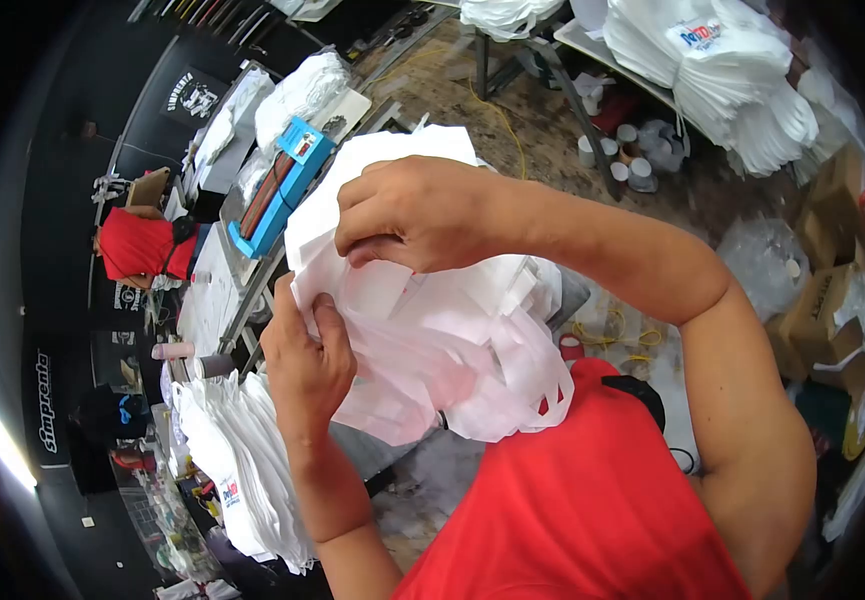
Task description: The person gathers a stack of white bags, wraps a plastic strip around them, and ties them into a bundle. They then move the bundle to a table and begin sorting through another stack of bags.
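In front of my chest is a bunch of thin white fabric bags (432,350) with looped handles, hanging toward my red shirt. My left hand (307,360) pinches the left edge of the bags between thumb and fingers. Above it, my right hand (412,215) is closed with curled fingers on the upper part of the same white fabric. Its fingertips are partly hidden behind the hand. White sheets of the material stick out beyond my right hand.
A stack of printed white bags (242,470) is at lower left. A blue heat sealer (287,185) rests on the bench ahead. More printed bags (712,70) lie on a table at upper right, near cardboard boxes (827,300). A person in red (142,245) is at far left.
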{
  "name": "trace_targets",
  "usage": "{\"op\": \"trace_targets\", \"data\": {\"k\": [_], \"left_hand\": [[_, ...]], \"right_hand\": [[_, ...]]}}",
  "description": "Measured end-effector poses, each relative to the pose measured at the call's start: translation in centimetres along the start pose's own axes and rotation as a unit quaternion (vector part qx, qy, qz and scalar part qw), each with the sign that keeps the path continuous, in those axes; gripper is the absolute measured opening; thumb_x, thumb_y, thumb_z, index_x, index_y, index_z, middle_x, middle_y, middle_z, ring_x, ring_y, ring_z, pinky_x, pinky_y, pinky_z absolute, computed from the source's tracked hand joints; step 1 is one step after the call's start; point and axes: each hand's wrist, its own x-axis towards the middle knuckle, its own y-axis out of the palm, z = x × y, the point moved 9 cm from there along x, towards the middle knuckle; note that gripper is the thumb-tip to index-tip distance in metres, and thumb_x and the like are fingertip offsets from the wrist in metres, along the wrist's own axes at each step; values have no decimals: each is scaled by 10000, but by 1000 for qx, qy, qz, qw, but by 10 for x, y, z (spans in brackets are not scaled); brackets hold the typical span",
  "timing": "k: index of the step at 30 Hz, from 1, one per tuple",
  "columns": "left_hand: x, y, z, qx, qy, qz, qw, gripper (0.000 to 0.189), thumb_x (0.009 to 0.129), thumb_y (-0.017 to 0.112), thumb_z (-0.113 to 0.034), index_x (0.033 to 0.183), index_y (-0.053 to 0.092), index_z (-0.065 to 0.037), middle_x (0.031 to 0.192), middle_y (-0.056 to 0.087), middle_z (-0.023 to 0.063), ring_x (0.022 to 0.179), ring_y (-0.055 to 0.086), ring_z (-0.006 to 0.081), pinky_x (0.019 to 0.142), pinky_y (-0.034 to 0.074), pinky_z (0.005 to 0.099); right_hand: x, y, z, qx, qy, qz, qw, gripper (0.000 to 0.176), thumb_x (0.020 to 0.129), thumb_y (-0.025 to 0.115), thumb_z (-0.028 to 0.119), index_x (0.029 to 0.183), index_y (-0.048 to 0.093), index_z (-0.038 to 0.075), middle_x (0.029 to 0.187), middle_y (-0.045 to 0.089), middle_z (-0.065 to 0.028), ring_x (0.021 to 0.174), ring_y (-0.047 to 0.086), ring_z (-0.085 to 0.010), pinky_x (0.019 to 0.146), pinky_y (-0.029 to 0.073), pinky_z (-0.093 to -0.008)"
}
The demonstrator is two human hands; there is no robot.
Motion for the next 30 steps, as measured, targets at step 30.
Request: {"op": "trace_targets", "data": {"k": [30], "left_hand": [[11,-23,0,-18,36,-11,999,269,841,636,-45,1100,564,-29,815,659,229,779,651,449,692,503,502]], "right_hand": [[-54,-2,-36,-43,79,-10,996,103,911,685,139,976,694,59,851,633,-99,723,614,-268,683,503,-375]]}}
